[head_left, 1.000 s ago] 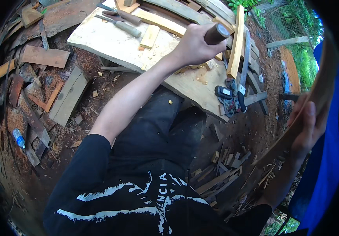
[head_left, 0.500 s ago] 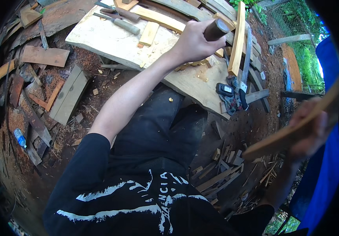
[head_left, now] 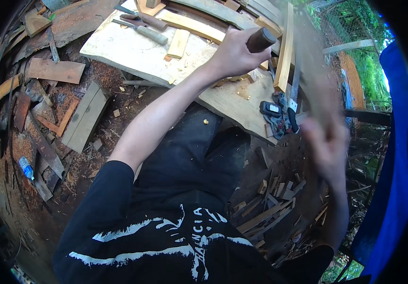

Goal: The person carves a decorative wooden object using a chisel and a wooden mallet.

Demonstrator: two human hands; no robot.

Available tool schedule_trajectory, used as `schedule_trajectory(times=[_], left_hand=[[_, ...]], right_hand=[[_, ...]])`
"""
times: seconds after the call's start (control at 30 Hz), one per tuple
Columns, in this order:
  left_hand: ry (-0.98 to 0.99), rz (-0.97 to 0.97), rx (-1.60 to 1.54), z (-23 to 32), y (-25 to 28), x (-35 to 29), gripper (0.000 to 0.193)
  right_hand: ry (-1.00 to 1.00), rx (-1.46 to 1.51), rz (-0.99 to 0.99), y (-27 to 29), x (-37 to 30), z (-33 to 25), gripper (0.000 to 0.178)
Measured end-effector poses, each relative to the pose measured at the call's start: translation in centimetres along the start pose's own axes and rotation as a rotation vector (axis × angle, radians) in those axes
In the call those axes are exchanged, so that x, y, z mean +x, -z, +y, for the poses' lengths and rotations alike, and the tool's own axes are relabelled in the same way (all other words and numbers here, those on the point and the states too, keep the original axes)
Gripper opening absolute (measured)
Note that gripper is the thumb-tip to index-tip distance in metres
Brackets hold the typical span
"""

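Note:
My left hand [head_left: 237, 54] is closed around the dark round handle [head_left: 261, 39] of what looks like a chisel, held over the workbench slab [head_left: 119, 45]. The lower end of this tool is hidden behind my fist. My right hand [head_left: 327, 144] is raised at the right, gripping a long wooden piece [head_left: 321, 66] used like a mallet, both smeared by motion. Pale wood chips lie around the left hand. On the slab to its left are a small wood block [head_left: 179, 43], a chisel with a greyish handle [head_left: 152, 34] and a brown-handled tool [head_left: 154, 21].
A black boxy device [head_left: 270, 109] rests on a rag by the slab's right edge, beside a saw-like tool with a black handle [head_left: 292, 118]. A long wooden bar [head_left: 285, 52] stands out behind them. Offcuts [head_left: 270, 213], a grey beam [head_left: 86, 116] and a plastic bottle [head_left: 26, 168] lie on the ground.
My right hand has swung the wooden piece from low at the far right, up and leftward toward the slab. The left hand has stayed nearly still on the handle.

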State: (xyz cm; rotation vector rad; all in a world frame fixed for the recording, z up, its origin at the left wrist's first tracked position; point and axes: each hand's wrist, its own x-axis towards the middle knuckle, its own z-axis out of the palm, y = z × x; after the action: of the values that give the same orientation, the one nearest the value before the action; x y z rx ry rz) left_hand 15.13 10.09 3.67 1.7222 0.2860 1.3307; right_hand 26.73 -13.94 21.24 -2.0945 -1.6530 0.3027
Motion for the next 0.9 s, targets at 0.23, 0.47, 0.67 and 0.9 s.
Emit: schedule_trajectory(times=[0.23,0.47,0.67,0.9], left_hand=[[-0.021,-0.020,0.067,-2.8,-0.6,-2.1,0.019],[0.263,-0.049,-0.314,-2.7,3.7,-1.2,0.022],[0.343,0.068,-0.437,-0.2,6.8,0.7,0.029],[0.467,-0.315,0.210,-0.8,6.6,0.4,0.043]], right_hand=[[-0.020,0.118,0.413,1.0,1.2,-2.2,0.066],[-0.025,0.219,0.431,-0.9,0.2,-1.5,0.070],[-0.149,0.184,0.076,-8.2,-1.8,2.8,0.074],[-0.388,0.293,0.024,-15.4,-5.5,6.2,0.072]])
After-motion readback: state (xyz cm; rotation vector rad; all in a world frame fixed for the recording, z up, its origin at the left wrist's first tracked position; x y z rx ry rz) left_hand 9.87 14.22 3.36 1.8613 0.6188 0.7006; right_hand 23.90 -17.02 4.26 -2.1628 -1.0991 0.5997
